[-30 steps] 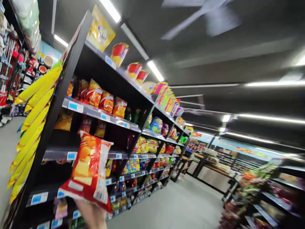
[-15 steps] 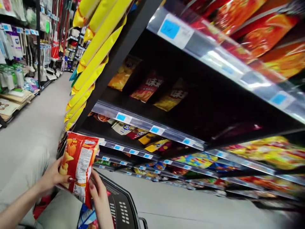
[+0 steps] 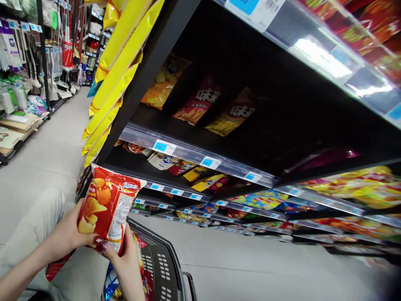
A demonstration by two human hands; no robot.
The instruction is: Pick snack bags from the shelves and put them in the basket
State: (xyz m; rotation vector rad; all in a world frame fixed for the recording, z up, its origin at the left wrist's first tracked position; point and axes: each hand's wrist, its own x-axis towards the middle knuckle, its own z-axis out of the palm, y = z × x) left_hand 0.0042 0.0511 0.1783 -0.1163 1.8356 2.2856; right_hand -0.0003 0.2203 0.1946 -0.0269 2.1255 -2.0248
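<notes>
A red bag of chips (image 3: 106, 205), printed with ridged chips and a white text panel, is held upright between both hands over my lap. My left hand (image 3: 70, 225) grips its left side, thumb across the lower front. My right hand (image 3: 123, 255) clasps the lower right corner, its thumb meeting the left thumb near the bottom edge. Below and to the right stands a black shopping basket (image 3: 163, 255) with blue and red snack packs (image 3: 113, 280) in it, partly hidden by my right forearm. Part of another red package (image 3: 58, 267) shows under my left wrist.
Dark shelves with price tags (image 3: 164, 146) rise ahead, holding a few snack bags (image 3: 200, 100) on the middle level. Yellow bags (image 3: 125, 54) hang on the shelf end. Across the grey aisle floor (image 3: 53, 146), household goods (image 3: 19, 96) fill a rack.
The bag has turned, so more of its chip-picture side shows. My right hand has shifted inward, its thumb now on the front. The view has moved slightly.
</notes>
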